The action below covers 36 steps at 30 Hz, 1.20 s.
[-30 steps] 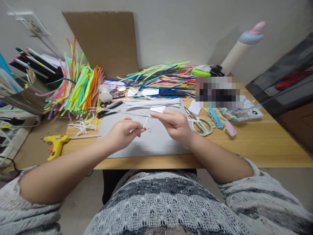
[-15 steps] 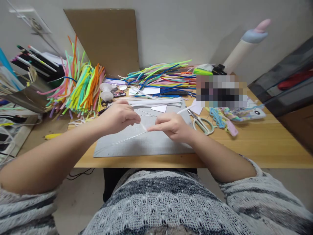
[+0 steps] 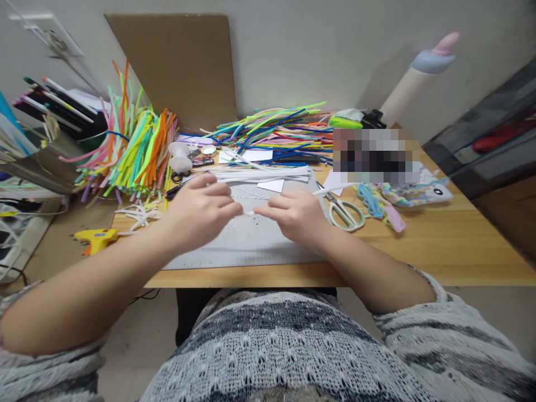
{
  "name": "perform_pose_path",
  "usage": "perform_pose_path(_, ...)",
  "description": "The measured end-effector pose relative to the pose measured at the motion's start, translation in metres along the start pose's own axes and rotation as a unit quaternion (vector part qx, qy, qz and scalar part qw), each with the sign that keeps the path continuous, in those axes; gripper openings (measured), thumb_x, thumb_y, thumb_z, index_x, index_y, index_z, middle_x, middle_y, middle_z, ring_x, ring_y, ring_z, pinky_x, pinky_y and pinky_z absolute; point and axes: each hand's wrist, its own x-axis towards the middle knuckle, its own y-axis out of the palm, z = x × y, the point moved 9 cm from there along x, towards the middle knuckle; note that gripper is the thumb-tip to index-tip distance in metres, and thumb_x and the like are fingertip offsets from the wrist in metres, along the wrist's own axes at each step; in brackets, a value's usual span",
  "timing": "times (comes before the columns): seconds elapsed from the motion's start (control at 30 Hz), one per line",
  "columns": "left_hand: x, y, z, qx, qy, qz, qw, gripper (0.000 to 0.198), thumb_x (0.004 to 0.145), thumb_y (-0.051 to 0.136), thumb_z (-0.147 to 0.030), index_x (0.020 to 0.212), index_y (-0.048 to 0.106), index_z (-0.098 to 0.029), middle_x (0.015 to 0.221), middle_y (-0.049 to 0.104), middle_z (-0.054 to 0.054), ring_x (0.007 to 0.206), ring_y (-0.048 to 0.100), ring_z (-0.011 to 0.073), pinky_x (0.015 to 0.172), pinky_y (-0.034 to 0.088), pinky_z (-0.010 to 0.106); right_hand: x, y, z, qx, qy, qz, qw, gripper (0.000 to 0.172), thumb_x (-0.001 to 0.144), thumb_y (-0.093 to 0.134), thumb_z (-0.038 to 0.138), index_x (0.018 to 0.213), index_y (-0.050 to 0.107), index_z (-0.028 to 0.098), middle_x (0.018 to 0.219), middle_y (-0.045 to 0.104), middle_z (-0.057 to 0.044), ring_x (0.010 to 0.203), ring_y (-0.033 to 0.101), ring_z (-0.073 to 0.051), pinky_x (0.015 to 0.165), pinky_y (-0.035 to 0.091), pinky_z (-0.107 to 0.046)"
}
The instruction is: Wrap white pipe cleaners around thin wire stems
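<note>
A white pipe cleaner (image 3: 248, 213) spans the small gap between my hands, and its white tail sticks out past the far side of my right hand. My left hand (image 3: 203, 209) pinches the short stretch from the left with closed fingers. From the other side my right hand (image 3: 295, 212) grips it, forefinger pointing left along it. Both hands hover over the grey cutting mat (image 3: 234, 245). A thin wire (image 3: 251, 197) shows behind the fingertips; whether it joins the pipe cleaner is hidden.
White pipe cleaners (image 3: 272, 174) lie across the mat's back edge. Scissors (image 3: 347, 215) rest right of my right hand. A yellow glue gun (image 3: 97, 239) lies left, near white offcuts (image 3: 140, 214). Colourful pipe cleaners (image 3: 142, 151) stand bundled at back left. A cardboard sheet (image 3: 176, 67) leans on the wall.
My left hand has turned and come down level with my right. The pipe cleaner between them now lies flatter, and the thin wire that stretched toward the lower left no longer shows there.
</note>
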Motion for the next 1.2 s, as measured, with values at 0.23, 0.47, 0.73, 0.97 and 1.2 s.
perform_pose_path(0.23, 0.005, -0.006, 0.022, -0.182, 0.008, -0.015, 0.983, 0.019, 0.087, 0.05, -0.029, 0.08, 0.066, -0.022, 0.076, 0.07, -0.002, 0.072, 0.06, 0.0112, 0.082, 0.039, 0.032, 0.005, -0.03, -0.004, 0.309, 0.004, -0.086, 0.947, 0.029, 0.089, 0.042, 0.014, 0.102, 0.067, 0.022, 0.078, 0.065, -0.003, 0.071, 0.056, -0.011, 0.065, 0.042, -0.026)
perform_pose_path(0.47, -0.011, 0.035, -0.001, -0.186, -0.168, -0.033, 0.967, 0.023, 0.087, 0.044, -0.027, 0.074, 0.059, -0.016, 0.065, 0.063, 0.001, 0.057, 0.054, 0.0109, 0.054, 0.039, 0.024, -0.005, -0.021, -0.015, 0.094, 0.128, -0.095, 0.983, 0.035, 0.086, 0.043, 0.01, 0.111, 0.065, 0.022, 0.089, 0.067, -0.004, 0.08, 0.056, -0.015, 0.069, 0.04, -0.028)
perform_pose_path(0.73, 0.001, -0.003, 0.012, -0.023, 0.01, 0.014, 1.0, 0.023, 0.088, 0.044, -0.024, 0.08, 0.066, -0.025, 0.073, 0.067, 0.001, 0.08, 0.059, 0.0181, 0.081, 0.037, 0.038, 0.003, -0.004, 0.001, 0.054, -0.029, 0.005, 0.998, 0.032, 0.088, 0.043, 0.013, 0.102, 0.068, 0.027, 0.076, 0.065, -0.001, 0.066, 0.047, -0.013, 0.061, 0.031, -0.028)
perform_pose_path(0.97, -0.01, 0.045, 0.032, -0.395, -0.174, 0.057, 0.9, 0.03, 0.084, 0.051, -0.038, 0.066, 0.062, -0.017, 0.067, 0.066, 0.002, 0.063, 0.058, 0.0117, 0.058, 0.043, 0.023, 0.003, -0.018, -0.016, 0.313, 0.076, -0.08, 0.943, 0.027, 0.091, 0.041, 0.018, 0.102, 0.066, 0.02, 0.08, 0.064, -0.003, 0.073, 0.056, -0.011, 0.065, 0.042, -0.025)
perform_pose_path(1.2, -0.023, 0.073, 0.02, -0.354, -0.321, -0.007, 0.878, 0.028, 0.084, 0.049, -0.035, 0.067, 0.059, -0.016, 0.055, 0.059, 0.0, 0.05, 0.05, 0.0105, 0.049, 0.037, 0.022, -0.005, -0.001, -0.012, -0.031, 0.124, -0.019, 0.992, 0.034, 0.084, 0.046, 0.011, 0.11, 0.065, 0.023, 0.083, 0.066, -0.004, 0.073, 0.05, -0.016, 0.061, 0.031, -0.028)
